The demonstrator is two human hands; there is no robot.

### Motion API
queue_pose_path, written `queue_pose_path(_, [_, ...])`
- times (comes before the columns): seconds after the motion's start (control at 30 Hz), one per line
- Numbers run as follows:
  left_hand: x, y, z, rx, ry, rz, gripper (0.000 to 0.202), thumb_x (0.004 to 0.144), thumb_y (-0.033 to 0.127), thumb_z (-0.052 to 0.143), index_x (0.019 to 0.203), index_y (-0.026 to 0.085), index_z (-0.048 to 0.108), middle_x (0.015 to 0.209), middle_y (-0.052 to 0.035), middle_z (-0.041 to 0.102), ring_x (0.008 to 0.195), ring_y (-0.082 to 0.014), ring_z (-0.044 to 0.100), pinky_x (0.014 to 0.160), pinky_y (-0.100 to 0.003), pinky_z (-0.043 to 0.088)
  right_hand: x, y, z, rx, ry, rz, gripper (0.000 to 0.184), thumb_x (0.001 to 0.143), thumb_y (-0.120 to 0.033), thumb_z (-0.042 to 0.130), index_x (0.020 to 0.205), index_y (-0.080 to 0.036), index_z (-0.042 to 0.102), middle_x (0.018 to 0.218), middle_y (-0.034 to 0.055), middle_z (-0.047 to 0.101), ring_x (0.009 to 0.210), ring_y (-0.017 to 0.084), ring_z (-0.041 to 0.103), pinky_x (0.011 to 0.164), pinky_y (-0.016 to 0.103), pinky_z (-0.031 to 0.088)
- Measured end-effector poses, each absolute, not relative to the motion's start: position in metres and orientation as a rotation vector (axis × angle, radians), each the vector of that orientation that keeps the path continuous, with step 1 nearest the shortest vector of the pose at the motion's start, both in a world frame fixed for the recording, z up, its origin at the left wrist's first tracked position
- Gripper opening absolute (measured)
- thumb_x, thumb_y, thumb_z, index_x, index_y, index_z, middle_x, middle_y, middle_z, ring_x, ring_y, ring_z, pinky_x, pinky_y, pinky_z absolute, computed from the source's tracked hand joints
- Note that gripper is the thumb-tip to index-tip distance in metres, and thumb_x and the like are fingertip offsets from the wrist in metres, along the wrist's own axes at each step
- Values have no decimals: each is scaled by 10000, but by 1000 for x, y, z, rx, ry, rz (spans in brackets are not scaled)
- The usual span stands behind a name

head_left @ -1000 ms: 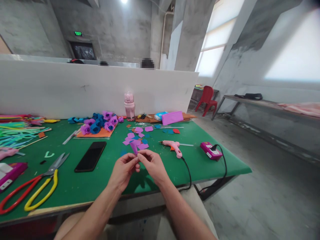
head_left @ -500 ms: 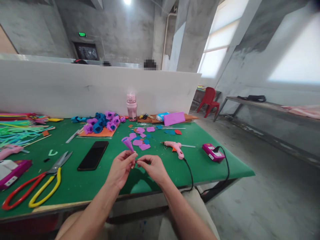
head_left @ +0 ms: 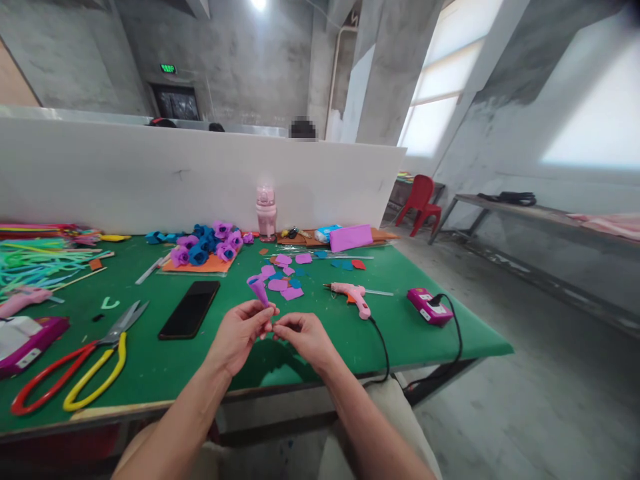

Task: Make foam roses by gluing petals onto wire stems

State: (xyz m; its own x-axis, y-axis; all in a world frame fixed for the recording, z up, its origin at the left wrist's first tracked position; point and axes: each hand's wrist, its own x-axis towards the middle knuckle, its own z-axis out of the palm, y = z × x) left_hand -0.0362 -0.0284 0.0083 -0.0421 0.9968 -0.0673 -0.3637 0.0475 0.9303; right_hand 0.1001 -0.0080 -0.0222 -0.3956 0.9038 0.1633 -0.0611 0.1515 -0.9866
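Between the fingertips of my left hand a purple paper cone with a blue inside points up and away from me. Close beside it, my right hand is pinched at the lower end of the cone; whatever lies between those fingertips is too small to make out. Beyond my hands, purple, blue and brown paper pieces are scattered on the green table. A pink glue gun lies to the right of my right hand. Finished-looking purple and blue paper flowers rest on an orange sheet.
Left of my hands lie a black phone and large scissors with red and yellow handles. A pink bottle stands by the white partition. A purple power box with a black cord sits near the right edge.
The whole view has shifted slightly to the right and my hands keep almost the same pose. The cone stays in my left hand.
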Motion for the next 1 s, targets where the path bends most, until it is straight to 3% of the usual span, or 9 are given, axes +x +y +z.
queue_pose_path(0.1, [-41,-29,8,948,1054,1341,183,621,265,742,675,108,663,548,1,592,438,-36,430,408,-153,328,98,-11,-24,-806,-1594,1416,187,728,-332,610,722,-162,689,663,1,659,604,119,564,592,223,420])
queue_pose_path(0.27, [-53,-26,10,929,1070,1603,199,612,293,743,701,137,655,613,-4,614,597,-100,553,579,-208,450,109,3,-26,-953,-1774,1138,265,766,-372,577,930,-185,668,763,11,673,658,135,584,597,225,430])
queue_pose_path(0.33, [-58,-25,12,919,1009,1623,198,667,316,701,776,161,645,563,27,558,513,-81,505,492,-194,415,113,22,-23,-1136,-1896,867,236,808,-355,520,852,-182,675,752,16,676,682,143,594,626,228,429])
queue_pose_path(0.43, [-64,-24,11,971,1015,1613,186,726,326,650,825,170,627,497,63,454,394,-31,334,372,-150,246,108,64,-18,-1421,-2101,525,254,846,-276,451,778,-177,675,797,37,688,753,160,608,692,239,418])
queue_pose_path(0.6, [-69,-18,-2,1023,1166,1598,241,745,364,624,829,137,628,519,53,439,403,-23,303,368,-161,189,76,128,-25,-1495,-2272,456,167,766,-169,537,863,-181,673,955,61,680,884,178,595,737,236,401])
queue_pose_path(0.8, [-72,-13,-9,988,1217,1571,274,733,399,622,814,138,617,528,57,446,393,-20,288,373,-172,179,62,163,-36,-1542,-2437,468,182,636,-171,667,816,-194,675,809,19,683,736,156,591,611,208,391])
queue_pose_path(1.0, [-69,-14,-4,963,1286,1544,291,650,372,691,792,129,614,484,69,409,399,-33,284,369,-177,164,75,163,-35,-1498,-2388,437,128,729,-292,610,765,-205,696,761,13,685,722,149,600,611,210,401])
